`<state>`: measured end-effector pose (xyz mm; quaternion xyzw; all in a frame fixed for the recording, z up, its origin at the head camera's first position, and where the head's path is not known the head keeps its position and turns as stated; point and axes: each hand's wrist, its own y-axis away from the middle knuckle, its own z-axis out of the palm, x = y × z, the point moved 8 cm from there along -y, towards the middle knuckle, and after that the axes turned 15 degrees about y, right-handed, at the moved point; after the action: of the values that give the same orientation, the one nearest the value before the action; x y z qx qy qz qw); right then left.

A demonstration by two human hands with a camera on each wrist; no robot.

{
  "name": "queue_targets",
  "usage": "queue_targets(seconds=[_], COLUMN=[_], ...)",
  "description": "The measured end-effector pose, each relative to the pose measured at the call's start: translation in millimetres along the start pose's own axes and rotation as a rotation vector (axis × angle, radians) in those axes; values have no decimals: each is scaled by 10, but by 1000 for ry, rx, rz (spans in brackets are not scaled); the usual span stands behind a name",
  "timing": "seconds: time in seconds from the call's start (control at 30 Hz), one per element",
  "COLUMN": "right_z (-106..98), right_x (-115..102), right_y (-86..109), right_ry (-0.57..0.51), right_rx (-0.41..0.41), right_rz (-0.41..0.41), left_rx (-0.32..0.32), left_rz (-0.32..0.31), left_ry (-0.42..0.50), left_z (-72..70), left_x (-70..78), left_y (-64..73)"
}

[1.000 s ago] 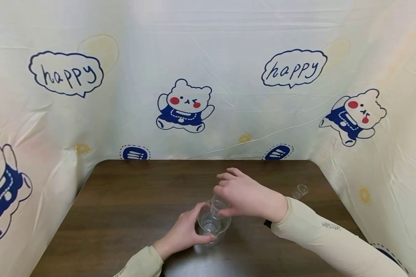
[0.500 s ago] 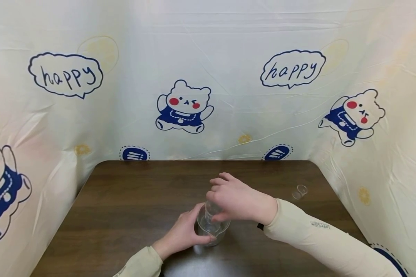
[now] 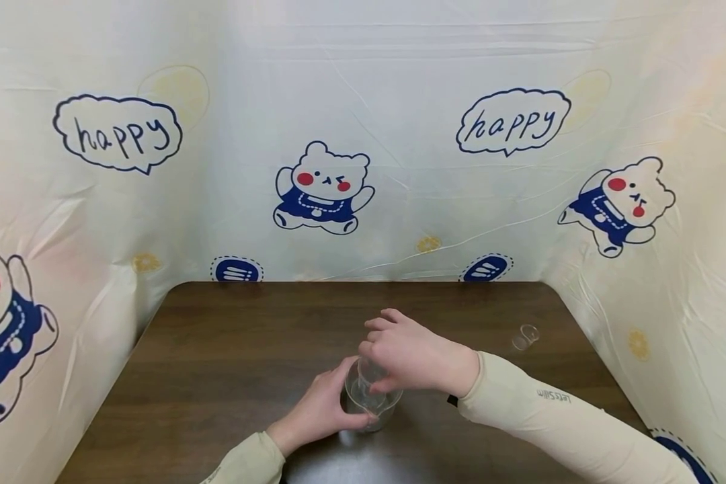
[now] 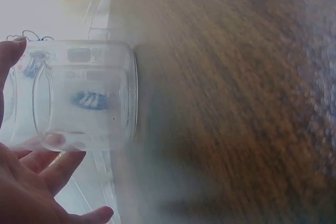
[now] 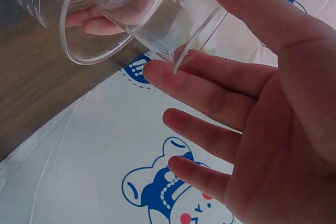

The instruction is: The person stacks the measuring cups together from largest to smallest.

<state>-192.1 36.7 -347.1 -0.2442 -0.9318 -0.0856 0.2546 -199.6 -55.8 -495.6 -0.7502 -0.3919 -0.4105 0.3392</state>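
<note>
Head view, right hand (image 3: 414, 353) pinching small beaker (image 3: 368, 372) — partly hidden, right sleeve (image 3: 556, 402) cropped

table (image 3: 218, 356): dark brown, wood grain visible, far corners rounded, pale glare patch near the front. two clear vessels directly on it. large beaker (image 3: 380, 404) stands upright toward the front, around the middle, base flat on the wood. small clear vessel (image 3: 526, 338) sits near the far right corner, well apart; can't tell if upright or tipped.
</note>
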Motion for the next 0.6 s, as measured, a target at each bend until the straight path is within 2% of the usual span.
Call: queue_targets(seconds=[0.6], right_z=[147], right_x=[-144], right_y=[-32], right_ry=[20], right_rx=[-39], right_rz=[-26], left_rx=[-6], left_rz=[-15], left_ry=[-9], left_z=[11], left_x=[-19], left_y=[3])
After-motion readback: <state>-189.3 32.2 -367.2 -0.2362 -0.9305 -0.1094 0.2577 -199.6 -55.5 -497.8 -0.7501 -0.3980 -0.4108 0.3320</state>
